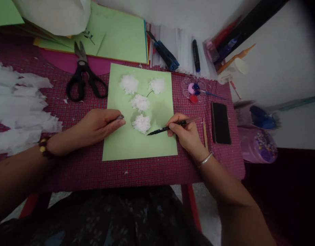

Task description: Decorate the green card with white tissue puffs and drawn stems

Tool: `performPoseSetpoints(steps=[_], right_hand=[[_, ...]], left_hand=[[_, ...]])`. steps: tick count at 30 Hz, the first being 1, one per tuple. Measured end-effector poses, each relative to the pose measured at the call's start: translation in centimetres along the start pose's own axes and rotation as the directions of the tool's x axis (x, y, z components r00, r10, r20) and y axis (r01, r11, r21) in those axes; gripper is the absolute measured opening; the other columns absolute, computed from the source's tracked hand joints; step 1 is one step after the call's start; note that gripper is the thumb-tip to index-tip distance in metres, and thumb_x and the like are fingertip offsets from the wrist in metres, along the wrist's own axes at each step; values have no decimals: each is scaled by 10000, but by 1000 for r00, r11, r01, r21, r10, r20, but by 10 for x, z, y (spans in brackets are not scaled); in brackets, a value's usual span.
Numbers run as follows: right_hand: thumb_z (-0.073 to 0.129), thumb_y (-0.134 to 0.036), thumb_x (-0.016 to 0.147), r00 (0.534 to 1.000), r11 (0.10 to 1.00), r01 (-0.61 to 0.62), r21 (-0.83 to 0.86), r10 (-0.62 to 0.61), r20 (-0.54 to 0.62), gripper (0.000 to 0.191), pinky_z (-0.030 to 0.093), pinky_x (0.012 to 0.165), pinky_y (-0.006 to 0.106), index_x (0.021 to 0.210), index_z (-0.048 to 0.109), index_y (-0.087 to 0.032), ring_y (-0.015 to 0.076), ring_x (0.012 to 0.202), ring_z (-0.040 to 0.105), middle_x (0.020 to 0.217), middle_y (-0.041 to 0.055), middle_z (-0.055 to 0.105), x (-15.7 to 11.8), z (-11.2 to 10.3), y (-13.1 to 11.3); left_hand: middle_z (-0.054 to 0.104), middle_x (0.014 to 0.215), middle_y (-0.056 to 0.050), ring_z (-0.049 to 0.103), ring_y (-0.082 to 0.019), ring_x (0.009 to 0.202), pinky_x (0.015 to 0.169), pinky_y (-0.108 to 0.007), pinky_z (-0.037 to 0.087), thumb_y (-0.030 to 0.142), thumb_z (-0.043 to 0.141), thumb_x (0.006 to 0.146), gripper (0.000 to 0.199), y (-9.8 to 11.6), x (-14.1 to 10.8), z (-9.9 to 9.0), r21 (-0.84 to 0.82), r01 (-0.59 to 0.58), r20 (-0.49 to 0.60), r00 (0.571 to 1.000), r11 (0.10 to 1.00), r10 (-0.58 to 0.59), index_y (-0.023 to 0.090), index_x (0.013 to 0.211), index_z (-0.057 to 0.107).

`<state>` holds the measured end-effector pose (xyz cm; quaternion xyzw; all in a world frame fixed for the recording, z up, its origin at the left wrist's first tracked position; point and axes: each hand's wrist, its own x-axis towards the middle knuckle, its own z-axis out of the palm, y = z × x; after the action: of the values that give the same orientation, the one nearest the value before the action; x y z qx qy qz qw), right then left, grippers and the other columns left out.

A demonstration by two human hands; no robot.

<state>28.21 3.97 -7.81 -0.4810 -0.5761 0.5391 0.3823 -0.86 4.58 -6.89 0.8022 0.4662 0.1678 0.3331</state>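
A light green sheet of paper (131, 147) lies on the checked cloth in front of me. Several fluffy white paper flowers (140, 103) sit on it, and short dark stem lines run between some of them. Between the thumb and fingers of my right hand (183, 130) is a black pen (161, 130), its tip at the paper just below the lowest flower. My left hand (102, 124) rests on the sheet's left edge, fingers closed. A small dark piece like a pen cap (119, 117) shows between its thumb and forefinger, mostly hidden.
Black-handled scissors (82, 73) lie at upper left, near torn white paper strips (19, 109). Behind are green sheets (121, 34), a blue cutter (165, 53) and a black marker (196, 55). To the right are a paint dish (185, 89), a phone (220, 123) and a pink container (252, 145).
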Motion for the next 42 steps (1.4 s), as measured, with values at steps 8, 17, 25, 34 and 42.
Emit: performPoseSetpoints(steps=[8, 17, 25, 34, 42], right_hand=[[654, -269, 861, 997, 997, 76, 8, -76, -14, 58, 504, 574, 246, 835, 648, -218, 97, 595, 618, 646, -36, 651, -19, 4, 5], [652, -262, 877, 997, 997, 68, -26, -69, -25, 49, 512, 597, 249, 856, 657, -218, 100, 634, 631, 682, -31, 657, -16, 5, 8], [641, -288, 893, 993, 993, 77, 90, -68, -92, 52, 504, 598, 260, 884, 658, -240, 101, 617, 611, 675, -40, 636, -16, 2, 16], [655, -292, 847, 1000, 1000, 25, -16, -25, -13, 84, 466, 536, 263, 800, 636, -224, 108, 553, 571, 604, -41, 600, -20, 1, 9], [645, -292, 867, 999, 998, 42, -46, -43, -29, 75, 497, 569, 256, 835, 641, -224, 100, 596, 610, 649, -36, 647, -17, 7, 6]], left_hand=[[336, 562, 60, 350, -88, 511, 516, -228, 260, 348, 402, 962, 364, -5, 1, -1, 30, -64, 6, 998, 997, 64, 201, 633, 353], [336, 576, 60, 348, -90, 528, 532, -229, 258, 339, 407, 960, 357, -1, 2, -3, 26, -40, 32, 999, 999, 39, 200, 636, 347], [349, 572, 56, 363, -93, 526, 536, -234, 265, 346, 397, 955, 348, 0, 2, -4, 36, -30, 44, 999, 999, 28, 199, 640, 377], [343, 563, 58, 354, -92, 516, 522, -228, 259, 355, 401, 961, 364, -3, 2, -2, 39, -59, 26, 998, 997, 58, 200, 634, 363], [345, 556, 60, 357, -86, 497, 511, -229, 262, 353, 408, 965, 368, -5, 2, -1, 48, -97, -7, 995, 994, 97, 202, 633, 362]])
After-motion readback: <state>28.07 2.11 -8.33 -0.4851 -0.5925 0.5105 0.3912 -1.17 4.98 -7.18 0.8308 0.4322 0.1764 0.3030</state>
